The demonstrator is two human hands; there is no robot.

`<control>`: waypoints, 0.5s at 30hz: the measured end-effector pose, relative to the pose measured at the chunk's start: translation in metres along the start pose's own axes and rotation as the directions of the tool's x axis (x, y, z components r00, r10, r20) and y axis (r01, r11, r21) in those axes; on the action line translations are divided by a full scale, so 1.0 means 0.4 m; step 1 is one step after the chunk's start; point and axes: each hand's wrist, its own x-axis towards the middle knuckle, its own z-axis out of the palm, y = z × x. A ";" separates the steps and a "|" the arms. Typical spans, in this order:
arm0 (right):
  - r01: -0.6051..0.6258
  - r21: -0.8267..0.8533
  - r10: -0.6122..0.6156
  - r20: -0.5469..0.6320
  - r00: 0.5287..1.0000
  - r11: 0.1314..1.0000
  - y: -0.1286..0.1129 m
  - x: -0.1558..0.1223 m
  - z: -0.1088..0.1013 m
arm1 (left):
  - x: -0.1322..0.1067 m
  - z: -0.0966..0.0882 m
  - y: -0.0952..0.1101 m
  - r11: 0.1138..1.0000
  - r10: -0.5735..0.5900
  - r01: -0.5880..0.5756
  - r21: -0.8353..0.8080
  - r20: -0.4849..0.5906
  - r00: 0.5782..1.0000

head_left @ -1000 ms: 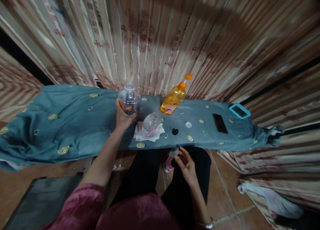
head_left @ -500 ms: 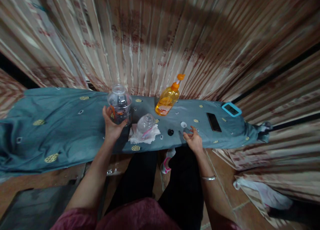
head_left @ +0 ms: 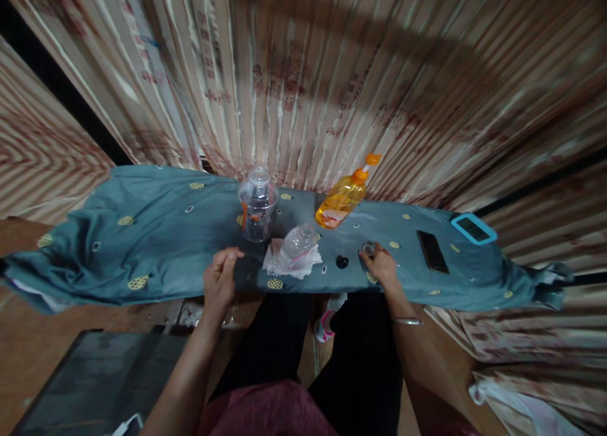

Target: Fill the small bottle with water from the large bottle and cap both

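My right hand (head_left: 380, 264) has its fingertips closed around a small white cap (head_left: 368, 249) on the cloth. Left of it lies a small black cap (head_left: 342, 261). My left hand (head_left: 220, 277) hovers by the front edge with fingers curled in and nothing visible in them. Beyond it stands a large clear plastic bottle (head_left: 258, 211) with an orange mark, uncapped and untouched. Between the hands, a smaller clear container (head_left: 298, 245) rests tilted on a crumpled white tissue (head_left: 277, 268).
A pump bottle of yellow liquid (head_left: 340, 201) stands at the back. To the right are a dark phone (head_left: 432, 251) and a blue-framed digital timer (head_left: 473, 228). A green patterned cloth (head_left: 171, 259) covers the narrow table. Striped curtains (head_left: 294, 76) hang close behind it.
My left hand has let go of the large clear bottle and drawn back toward me. My right hand has moved onto the white cap and closed on it. The view has shifted left.
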 end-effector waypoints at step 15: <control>-0.051 0.157 0.043 0.052 0.998 0.986 -0.009 0.011 -0.005 | 0.029 0.031 0.046 0.980 0.139 -0.141 -0.137 -0.025 0.990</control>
